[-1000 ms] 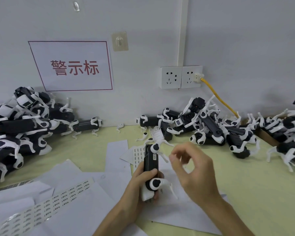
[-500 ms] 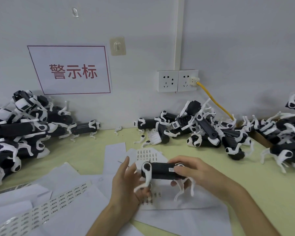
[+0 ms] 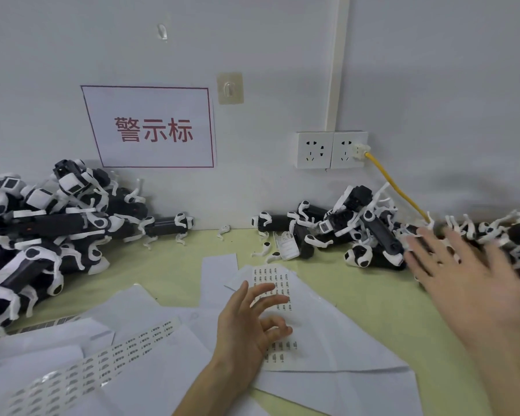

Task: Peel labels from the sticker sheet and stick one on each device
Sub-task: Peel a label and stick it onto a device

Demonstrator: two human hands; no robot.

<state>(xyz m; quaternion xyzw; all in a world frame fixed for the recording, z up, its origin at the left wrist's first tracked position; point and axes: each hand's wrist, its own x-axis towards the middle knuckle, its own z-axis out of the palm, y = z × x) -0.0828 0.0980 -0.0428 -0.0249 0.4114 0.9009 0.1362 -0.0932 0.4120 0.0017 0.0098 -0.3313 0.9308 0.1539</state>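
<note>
At the bench (image 3: 373, 310), in the head view, our left hand (image 3: 246, 322) is over the sticker sheet (image 3: 272, 279) with loose, empty fingers. Our right hand (image 3: 469, 283), blurred, fingers spread and holding nothing, is at the right-hand pile of devices (image 3: 370, 235). Their white legs interlock, so we judge a hasty grab may drag several out, snag the yellow cable (image 3: 394, 181), or scatter the loose papers (image 3: 327, 325).

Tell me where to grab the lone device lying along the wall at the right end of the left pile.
Take the device by its bare black middle, from above and the near side. It lies lengthways close to the wall, so the back looks blocked, and the thin white legs at both ends would likely flex.
</note>
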